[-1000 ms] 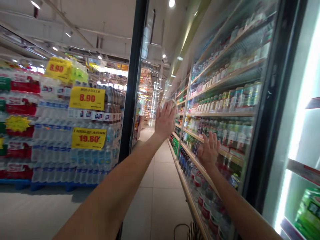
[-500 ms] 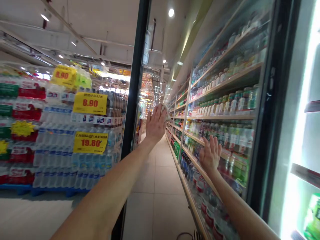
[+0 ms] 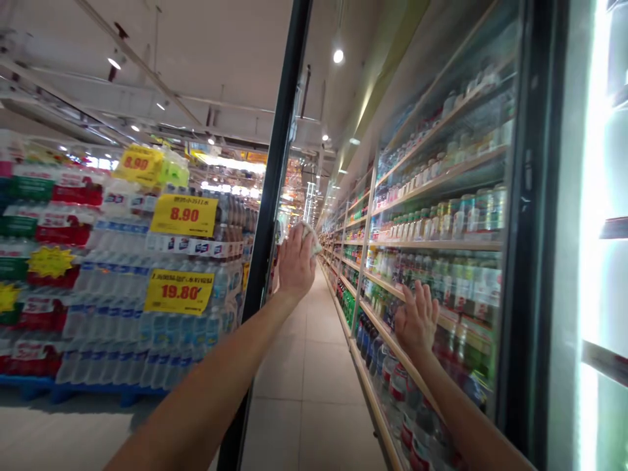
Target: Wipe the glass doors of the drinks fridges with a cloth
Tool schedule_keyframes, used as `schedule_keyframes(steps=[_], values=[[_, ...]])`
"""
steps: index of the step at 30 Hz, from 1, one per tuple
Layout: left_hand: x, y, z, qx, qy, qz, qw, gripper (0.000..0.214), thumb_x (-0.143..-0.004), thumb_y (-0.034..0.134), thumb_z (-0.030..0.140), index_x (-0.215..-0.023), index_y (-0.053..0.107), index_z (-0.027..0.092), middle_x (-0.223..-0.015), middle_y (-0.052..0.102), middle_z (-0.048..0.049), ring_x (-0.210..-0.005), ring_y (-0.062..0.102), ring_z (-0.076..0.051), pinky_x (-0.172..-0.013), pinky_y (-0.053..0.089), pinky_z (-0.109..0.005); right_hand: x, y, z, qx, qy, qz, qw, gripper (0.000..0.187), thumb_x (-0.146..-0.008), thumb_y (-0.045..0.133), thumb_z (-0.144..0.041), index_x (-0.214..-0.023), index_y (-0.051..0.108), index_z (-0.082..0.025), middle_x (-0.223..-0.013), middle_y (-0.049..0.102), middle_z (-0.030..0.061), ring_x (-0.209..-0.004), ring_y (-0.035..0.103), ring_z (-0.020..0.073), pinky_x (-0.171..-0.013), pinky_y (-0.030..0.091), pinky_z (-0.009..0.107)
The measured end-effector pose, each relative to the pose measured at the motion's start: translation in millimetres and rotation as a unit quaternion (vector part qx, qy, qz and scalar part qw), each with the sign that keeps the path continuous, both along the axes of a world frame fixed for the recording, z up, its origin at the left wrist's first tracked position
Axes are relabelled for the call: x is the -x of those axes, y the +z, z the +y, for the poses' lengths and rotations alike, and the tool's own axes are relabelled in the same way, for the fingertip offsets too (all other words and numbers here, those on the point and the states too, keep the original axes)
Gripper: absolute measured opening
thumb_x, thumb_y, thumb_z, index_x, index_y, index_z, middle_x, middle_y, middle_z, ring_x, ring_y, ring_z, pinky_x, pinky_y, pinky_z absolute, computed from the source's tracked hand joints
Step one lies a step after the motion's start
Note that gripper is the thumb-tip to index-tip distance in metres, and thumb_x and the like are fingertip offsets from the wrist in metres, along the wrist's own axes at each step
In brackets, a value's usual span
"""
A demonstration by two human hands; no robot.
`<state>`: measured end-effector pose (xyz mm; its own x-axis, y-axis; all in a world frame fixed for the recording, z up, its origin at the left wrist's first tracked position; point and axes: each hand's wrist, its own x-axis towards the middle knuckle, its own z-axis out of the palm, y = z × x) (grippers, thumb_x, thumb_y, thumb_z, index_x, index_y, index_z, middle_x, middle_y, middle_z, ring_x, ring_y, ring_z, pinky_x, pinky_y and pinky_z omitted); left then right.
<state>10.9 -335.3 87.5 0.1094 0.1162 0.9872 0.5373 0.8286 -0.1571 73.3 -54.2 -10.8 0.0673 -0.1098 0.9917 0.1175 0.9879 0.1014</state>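
A tall glass door (image 3: 383,137) takes up the middle of the view, clear and shiny, its black frame (image 3: 277,170) slim and leaning on the left. A wider dark upright stands at the right, beside a bright white strip of light. In the glass show long shelves (image 3: 441,245) of bottles and cans in rows, with pale wooden edges, and a light tiled floor (image 3: 318,373); whether these are mirrored or seen through it, I cannot tell. Left of the door, shrink-wrapped bottles (image 3: 112,314) are stacked on blue pallets, and yellow signs (image 3: 179,291) on the stack read 8.90 and 19.80.

Both hands reach up at the door. The left hand (image 3: 297,265) lies flat over the cloth, near the frame, fingers straight and close together; whether they grip it or only press, I cannot tell. The right hand (image 3: 417,320) is lower, unfolded, fingers spread and slightly bent, at the glass. Smallest is the cloth (image 3: 316,244), whitish and crumpled, at the glass, mostly hidden, its edge poking past the fingers.
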Motion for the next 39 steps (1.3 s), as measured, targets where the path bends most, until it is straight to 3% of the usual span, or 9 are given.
schedule_keyframes(steps=[6, 8, 11, 14, 21, 23, 29, 35, 39], values=[[-13.8, -24.7, 34.3, 0.319, 0.000, 0.088, 0.944, 0.041, -0.088, 0.040, 0.017, -0.128, 0.045, 0.020, -0.143, 0.039, -0.0056, -0.136, 0.024, -0.020, -0.111, 0.023, -0.040, 0.0, -0.3, -0.5, 0.001, -0.006, 0.005, 1.000, 0.055, -0.084, 0.042, -0.022, -0.138, 0.033, -0.024, -0.142, 0.038, 0.0110, -0.133, 0.031, 0.0276, -0.104, 0.029, 0.050], [-12.5, -9.2, 29.0, 0.293, 0.010, 0.082, 0.952, 0.041, -0.088, 0.039, 0.017, -0.128, 0.044, 0.021, -0.143, 0.039, -0.0053, -0.136, 0.026, -0.019, -0.111, 0.022, -0.041, -0.3, -0.5, -0.3, -0.004, -0.005, 0.007, 1.000, 0.056, -0.084, 0.042, -0.022, -0.139, 0.032, -0.025, -0.142, 0.038, 0.0110, -0.133, 0.031, 0.0279, -0.104, 0.029, 0.050], [-7.2, 30.4, 12.3, 0.078, 0.013, 0.030, 0.996, 0.045, -0.086, 0.040, 0.018, -0.132, 0.040, 0.017, -0.144, 0.035, -0.0106, -0.135, 0.027, -0.023, -0.109, 0.025, -0.046, -0.2, -0.7, -0.5, -0.006, 0.004, 0.012, 1.000, 0.059, -0.083, 0.043, -0.020, -0.140, 0.030, -0.025, -0.144, 0.036, 0.0101, -0.133, 0.031, 0.0278, -0.104, 0.029, 0.050], [-7.3, 54.4, 13.2, -0.062, 0.003, -0.009, 0.998, 0.049, -0.086, 0.041, 0.020, -0.134, 0.036, 0.014, -0.146, 0.030, -0.0146, -0.136, 0.024, -0.027, -0.107, 0.027, -0.050, 0.5, -0.6, -0.9, -0.005, 0.006, 0.012, 1.000, 0.061, -0.083, 0.044, -0.019, -0.141, 0.028, -0.026, -0.144, 0.035, 0.0098, -0.133, 0.031, 0.0277, -0.104, 0.029, 0.050], [-26.5, 22.3, 79.2, 0.310, -0.007, 0.070, 0.948, 0.038, -0.090, 0.036, 0.024, -0.127, 0.047, 0.021, -0.143, 0.038, -0.0035, -0.134, 0.030, -0.019, -0.110, 0.024, -0.042, 2.2, -0.9, 0.6, -0.010, 0.001, 0.014, 1.000, 0.059, -0.085, 0.043, -0.021, -0.141, 0.028, -0.025, -0.143, 0.037, 0.0111, -0.133, 0.032, 0.0289, -0.103, 0.030, 0.052], [-27.8, 28.4, 77.8, 0.296, -0.008, 0.066, 0.953, 0.039, -0.091, 0.034, 0.024, -0.128, 0.046, 0.021, -0.143, 0.038, -0.0032, -0.134, 0.030, -0.018, -0.110, 0.023, -0.042, 2.4, -1.0, 0.9, -0.007, 0.003, 0.014, 1.000, 0.057, -0.085, 0.042, -0.021, -0.141, 0.029, -0.025, -0.143, 0.037, 0.0111, -0.133, 0.032, 0.0285, -0.103, 0.030, 0.052], [-23.9, 54.4, 60.7, 0.033, 0.004, -0.031, 0.999, 0.047, -0.087, 0.041, 0.021, -0.133, 0.039, 0.014, -0.146, 0.032, -0.0124, -0.136, 0.026, -0.027, -0.108, 0.023, -0.049, 1.9, -0.7, 0.1, -0.010, 0.013, 0.014, 1.000, 0.058, -0.084, 0.043, -0.021, -0.141, 0.029, -0.026, -0.144, 0.035, 0.0096, -0.134, 0.030, 0.0284, -0.104, 0.029, 0.052], [-25.9, 7.5, 93.9, 0.275, -0.003, 0.080, 0.958, 0.038, -0.090, 0.036, 0.023, -0.126, 0.048, 0.020, -0.143, 0.038, -0.0055, -0.134, 0.029, -0.021, -0.110, 0.022, -0.043, 1.0, -0.2, -0.1, -0.011, 0.000, 0.016, 1.000, 0.055, -0.086, 0.042, -0.023, -0.139, 0.032, -0.024, -0.142, 0.038, 0.0117, -0.133, 0.031, 0.0280, -0.104, 0.029, 0.050], [-23.4, 21.9, 72.6, 0.212, 0.022, 0.047, 0.976, 0.041, -0.090, 0.037, 0.024, -0.130, 0.043, 0.018, -0.144, 0.036, -0.0077, -0.135, 0.029, -0.022, -0.110, 0.022, -0.045, 2.1, -0.2, 0.2, -0.009, -0.007, 0.019, 1.000, 0.053, -0.086, 0.042, -0.023, -0.138, 0.033, -0.023, -0.141, 0.039, 0.0121, -0.133, 0.031, 0.0274, -0.105, 0.028, 0.049]])
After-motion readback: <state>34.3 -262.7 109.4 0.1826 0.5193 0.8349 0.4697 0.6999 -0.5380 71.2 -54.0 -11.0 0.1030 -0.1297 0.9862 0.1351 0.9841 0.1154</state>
